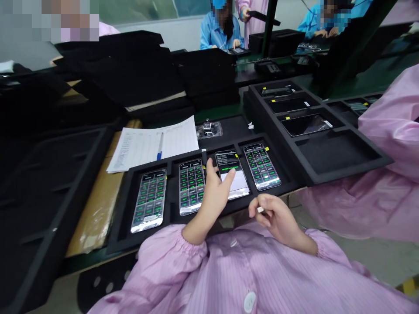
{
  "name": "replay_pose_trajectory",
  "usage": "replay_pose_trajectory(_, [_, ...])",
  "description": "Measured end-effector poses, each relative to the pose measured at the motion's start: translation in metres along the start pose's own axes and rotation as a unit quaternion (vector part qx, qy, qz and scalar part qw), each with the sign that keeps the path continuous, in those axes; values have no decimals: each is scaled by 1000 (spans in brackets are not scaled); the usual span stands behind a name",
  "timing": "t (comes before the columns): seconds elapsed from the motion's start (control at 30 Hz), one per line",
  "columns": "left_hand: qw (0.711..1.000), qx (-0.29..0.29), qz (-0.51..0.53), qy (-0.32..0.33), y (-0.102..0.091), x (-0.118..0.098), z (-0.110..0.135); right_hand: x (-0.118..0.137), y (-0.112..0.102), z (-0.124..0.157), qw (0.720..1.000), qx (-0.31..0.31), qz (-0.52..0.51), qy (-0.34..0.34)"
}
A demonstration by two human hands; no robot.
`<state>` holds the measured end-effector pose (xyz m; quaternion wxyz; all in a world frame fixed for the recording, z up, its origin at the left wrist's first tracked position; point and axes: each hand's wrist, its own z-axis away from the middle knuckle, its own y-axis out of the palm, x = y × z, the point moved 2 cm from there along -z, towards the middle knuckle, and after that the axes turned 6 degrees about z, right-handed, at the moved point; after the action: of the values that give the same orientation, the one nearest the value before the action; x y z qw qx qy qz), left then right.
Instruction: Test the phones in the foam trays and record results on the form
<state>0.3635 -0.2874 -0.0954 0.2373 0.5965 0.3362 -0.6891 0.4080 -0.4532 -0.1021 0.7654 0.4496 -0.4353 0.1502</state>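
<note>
"What comes first on the left of the bench?"

"A sheet of paper [152, 145] printed as a table, with a blue pen [159, 146] lying on it. Just right of and below it sits a black foam tray [119, 231] holding a row of four phones, one to a pocket."

"What do the phones show?"

"The first phone [149, 200], second phone [191, 187] and fourth phone [262, 166] show grids of green-lit tiles. The third phone [231, 174] shows a white panel across its lower screen."

"Where is the person's left hand [216, 194]?"

"Over the tray, open with its fingers apart. The thumb dips between the second and third phones, and the index fingertip [233, 171] touches the third phone."

"And the right hand [276, 218]?"

"Just past the tray's front edge, curled, with thumb and forefinger pinched together on a small white tab [260, 209]."

"What lies further right?"

"A second foam tray [347, 168] with a dark phone [306, 124] in a pocket, and beside it a co-worker's pink sleeve [389, 131]."
</note>
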Motion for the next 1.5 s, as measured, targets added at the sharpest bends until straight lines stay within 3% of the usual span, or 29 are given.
replay_pose_trajectory(0.1, [991,36,113,-61,1,-1,-11,-6,8,-2,996,46,-20,71])
replay_pose_trajectory(0.2, [983,79,154,-56,0,-10,-10,-11,18,-3,990,81,1,113])
replay_pose_trajectory(0.27, [978,63,197,-21,-3,-17,-2,-12,23,-6,990,79,26,110])
replay_pose_trajectory(0.43, [963,-16,241,120,-5,-34,27,-12,30,-18,996,10,83,6])
replay_pose_trajectory(0.53, [957,-46,243,152,-4,-38,37,-11,32,-19,987,-24,145,-60])
replay_pose_trajectory(0.73, [944,-125,261,159,-36,-33,10,10,35,-8,976,-35,176,-125])
replay_pose_trajectory(0.8, [964,-79,220,125,-40,-25,-5,32,37,-18,976,-57,148,-146])
replay_pose_trajectory(0.87, [982,-3,170,78,-34,-15,-14,59,44,-46,966,-74,194,-153])
replay_pose_trajectory(0.9, [986,23,150,63,-28,-10,-16,72,49,-66,948,-85,267,-153])
replay_pose_trajectory(0.93, [988,36,137,55,-23,-7,-17,84,54,-89,901,-113,391,-149])
replay_pose_trajectory(0.97, [990,38,128,53,-18,-5,-15,94,60,-114,825,-141,531,-134])
replay_pose_trajectory(1.03, [992,35,111,48,-14,-6,-8,106,67,-162,772,-153,607,-115])
replay_pose_trajectory(1.1, [995,23,83,56,-24,-12,3,110,69,-202,721,-165,667,-92])
replay_pose_trajectory(1.2, [994,2,21,103,-64,-24,23,107,65,-236,644,-170,743,-65])
replay_pose_trajectory(1.3, [989,-65,4,135,-122,-29,37,103,61,-249,581,-146,799,-46])
replay_pose_trajectory(1.4, [981,-147,-11,128,-175,-24,43,107,66,-247,538,-114,835,-33])
replay_pose_trajectory(1.5, [971,-198,-100,93,-212,-16,46,114,75,-224,511,-95,854,-39])
